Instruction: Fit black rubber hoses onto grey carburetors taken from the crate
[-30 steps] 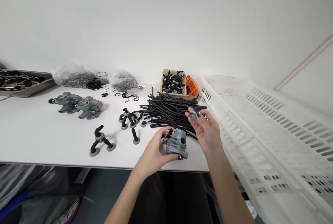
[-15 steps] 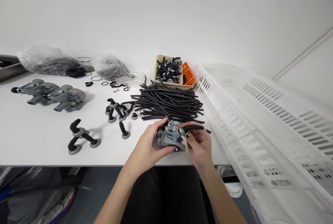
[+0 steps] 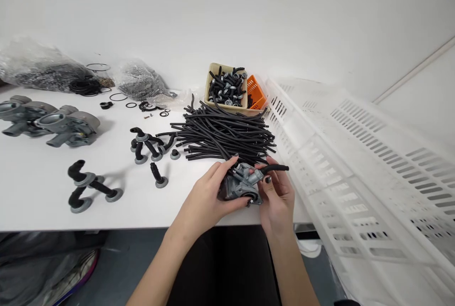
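A grey metal carburetor-like part (image 3: 241,185) is held near the table's front edge. My left hand (image 3: 208,194) grips it from the left, thumb on its lower front and index finger on top. My right hand (image 3: 277,197) holds its right side, fingers wrapped behind, with the thumb beside a short black hose (image 3: 273,168). That hose sticks out to the right from a metal fitting on the part. Just behind both hands lies a pile of long black hoses (image 3: 227,130). The right fingertips are partly hidden by the part.
Elbow hoses with grey rings (image 3: 85,180) stand at left, beyond them two metal bodies (image 3: 71,126). Plastic bags (image 3: 138,81) and black rings lie behind. At the back are a cream bin (image 3: 213,70) and an orange basket (image 3: 256,92); white crates (image 3: 355,164) fill the right.
The view has shifted, so things on the table appear farther left. The held metal part has turned, and its round opening now shows near my left thumb. Both hands still hold it.
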{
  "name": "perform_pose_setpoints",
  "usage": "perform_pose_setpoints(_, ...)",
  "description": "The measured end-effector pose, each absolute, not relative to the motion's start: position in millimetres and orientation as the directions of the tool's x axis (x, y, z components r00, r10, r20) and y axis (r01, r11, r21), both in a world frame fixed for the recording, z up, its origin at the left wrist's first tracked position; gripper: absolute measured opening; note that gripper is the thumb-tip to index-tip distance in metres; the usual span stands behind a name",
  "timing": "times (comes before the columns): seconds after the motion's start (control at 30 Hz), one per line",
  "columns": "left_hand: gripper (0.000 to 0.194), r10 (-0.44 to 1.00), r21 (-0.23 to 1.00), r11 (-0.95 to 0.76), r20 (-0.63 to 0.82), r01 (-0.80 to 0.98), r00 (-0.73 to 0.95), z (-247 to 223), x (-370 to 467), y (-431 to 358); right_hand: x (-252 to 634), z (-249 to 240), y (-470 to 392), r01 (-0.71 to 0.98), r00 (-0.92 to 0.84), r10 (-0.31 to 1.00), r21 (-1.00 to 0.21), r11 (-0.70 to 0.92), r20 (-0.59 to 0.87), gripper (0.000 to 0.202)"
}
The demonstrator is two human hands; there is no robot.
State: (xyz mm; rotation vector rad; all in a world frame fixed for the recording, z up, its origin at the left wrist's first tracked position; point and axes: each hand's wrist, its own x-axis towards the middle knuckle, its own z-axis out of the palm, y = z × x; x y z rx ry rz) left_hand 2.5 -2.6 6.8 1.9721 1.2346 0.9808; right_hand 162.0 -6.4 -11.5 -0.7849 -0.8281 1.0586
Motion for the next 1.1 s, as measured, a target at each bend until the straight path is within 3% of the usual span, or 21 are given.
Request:
perform_pose_setpoints(0.47,0.078,0.911,0.756,-0.41,0.319,0.511,0.26,3.5,9.9,-2.1,162.7,-7.3,-5.4,-0.496,0.293,0.95,-0.833,0.244,0.104,0.024)
perform_pose_setpoints(0.8,0.074,0.904,0.72,-0.423,0.374,0.551,0.205,2.2,16.1,-4.4,166.0,-9.8,-4.0,-0.495,0.316,0.949,-0.85,0.18,0.017,0.031)
perform_pose_setpoints(1.1,0.073,0.897,0.724,-0.44,0.379,0.532,0.227,1.9,15.5,-4.9,166.0,-11.0,-4.7,-0.501,0.315,0.949,-0.844,0.193,0.03,0.029)
